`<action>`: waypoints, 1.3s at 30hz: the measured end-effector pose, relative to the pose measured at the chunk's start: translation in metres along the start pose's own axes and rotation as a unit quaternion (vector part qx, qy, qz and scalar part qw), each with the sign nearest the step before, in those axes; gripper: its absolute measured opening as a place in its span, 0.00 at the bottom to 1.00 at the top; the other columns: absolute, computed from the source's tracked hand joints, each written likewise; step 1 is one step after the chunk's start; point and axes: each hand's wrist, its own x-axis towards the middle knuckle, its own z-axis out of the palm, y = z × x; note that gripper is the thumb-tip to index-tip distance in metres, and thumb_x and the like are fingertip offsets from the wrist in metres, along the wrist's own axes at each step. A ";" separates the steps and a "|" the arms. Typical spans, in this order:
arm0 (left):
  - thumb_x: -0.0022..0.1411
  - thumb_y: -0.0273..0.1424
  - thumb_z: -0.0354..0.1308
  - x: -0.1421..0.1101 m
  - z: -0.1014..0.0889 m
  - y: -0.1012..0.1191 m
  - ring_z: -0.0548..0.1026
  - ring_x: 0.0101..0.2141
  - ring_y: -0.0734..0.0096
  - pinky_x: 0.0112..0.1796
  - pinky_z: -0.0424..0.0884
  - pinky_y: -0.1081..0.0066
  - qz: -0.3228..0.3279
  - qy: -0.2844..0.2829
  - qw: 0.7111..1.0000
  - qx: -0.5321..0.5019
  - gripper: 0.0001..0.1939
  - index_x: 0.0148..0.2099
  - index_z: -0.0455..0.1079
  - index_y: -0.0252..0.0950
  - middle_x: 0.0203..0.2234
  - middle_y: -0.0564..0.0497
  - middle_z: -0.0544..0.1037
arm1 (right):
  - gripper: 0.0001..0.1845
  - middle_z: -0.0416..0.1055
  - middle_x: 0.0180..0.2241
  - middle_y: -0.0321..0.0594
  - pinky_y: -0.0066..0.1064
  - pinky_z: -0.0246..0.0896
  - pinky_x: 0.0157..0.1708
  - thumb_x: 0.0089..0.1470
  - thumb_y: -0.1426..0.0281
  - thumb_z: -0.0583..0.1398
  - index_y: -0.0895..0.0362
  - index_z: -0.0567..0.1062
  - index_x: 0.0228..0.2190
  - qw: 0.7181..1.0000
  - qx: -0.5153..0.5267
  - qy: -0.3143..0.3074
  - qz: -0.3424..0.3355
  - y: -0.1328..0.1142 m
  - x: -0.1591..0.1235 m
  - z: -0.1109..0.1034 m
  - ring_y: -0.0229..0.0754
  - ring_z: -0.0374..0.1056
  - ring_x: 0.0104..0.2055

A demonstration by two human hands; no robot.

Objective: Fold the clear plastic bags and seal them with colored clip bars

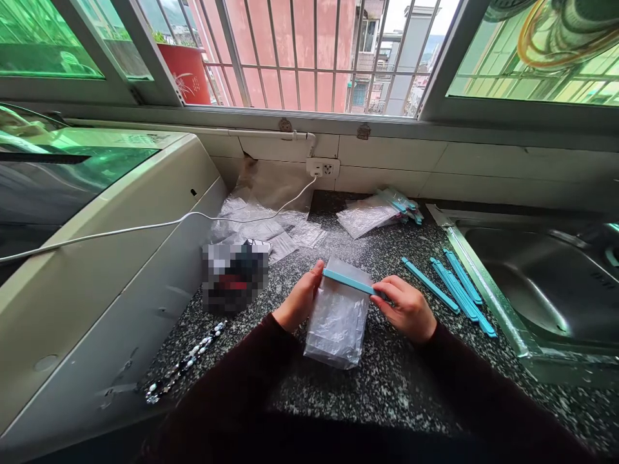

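A stack of clear plastic bags [338, 322] lies on the dark speckled counter [396, 386] in front of me. A light blue strip [349, 281] runs across the top of the stack. My left hand [300, 300] grips the stack's upper left edge, thumb by the strip's left end. My right hand [407, 308] pinches the strip's right end with closed fingers. Both sleeves are dark maroon.
Several loose blue strips [452, 285] lie right of my hands beside a steel sink [541, 283]. More bags with strips [377, 212] and loose clear bags [261, 222] lie near the wall socket [322, 168]. A white machine [97, 258], a blurred object [235, 276] and a bead string [186, 364] stand left.
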 end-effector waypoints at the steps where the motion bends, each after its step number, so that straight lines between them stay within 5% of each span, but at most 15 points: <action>1: 0.45 0.55 0.56 0.001 0.000 -0.001 0.68 0.24 0.69 0.28 0.62 0.71 0.002 0.006 1.000 0.008 0.28 0.27 0.70 0.31 0.19 0.50 0.71 | 0.05 0.69 0.29 0.42 0.30 0.66 0.29 0.54 0.72 0.56 0.57 0.71 0.34 1.000 0.000 -0.004 -0.002 0.000 0.000 0.001 0.39 0.67 0.30; 12: 0.49 0.57 0.49 -0.001 -0.002 0.002 0.56 0.21 0.75 0.24 0.54 0.71 0.115 0.089 0.963 0.225 0.28 0.19 0.61 0.35 0.15 0.55 0.62 | 0.07 0.68 0.30 0.43 0.30 0.67 0.29 0.55 0.74 0.54 0.58 0.70 0.36 1.000 -0.003 -0.027 -0.012 -0.001 -0.003 0.006 0.39 0.67 0.30; 23: 0.48 0.58 0.48 -0.002 0.000 -0.002 0.51 0.19 0.78 0.22 0.49 0.71 0.123 0.112 0.964 0.209 0.29 0.17 0.56 0.36 0.13 0.57 0.55 | 0.09 0.69 0.30 0.42 0.30 0.67 0.29 0.54 0.75 0.54 0.57 0.72 0.37 1.000 -0.012 0.017 -0.023 -0.002 -0.002 0.003 0.39 0.67 0.30; 39: 0.44 0.52 0.57 0.003 0.000 -0.008 0.59 0.20 0.76 0.24 0.55 0.73 0.082 0.104 0.990 0.037 0.24 0.21 0.62 0.34 0.15 0.56 0.63 | 0.09 0.69 0.30 0.43 0.29 0.68 0.29 0.53 0.76 0.56 0.57 0.71 0.38 0.999 -0.002 0.039 -0.038 -0.001 0.000 0.003 0.39 0.67 0.30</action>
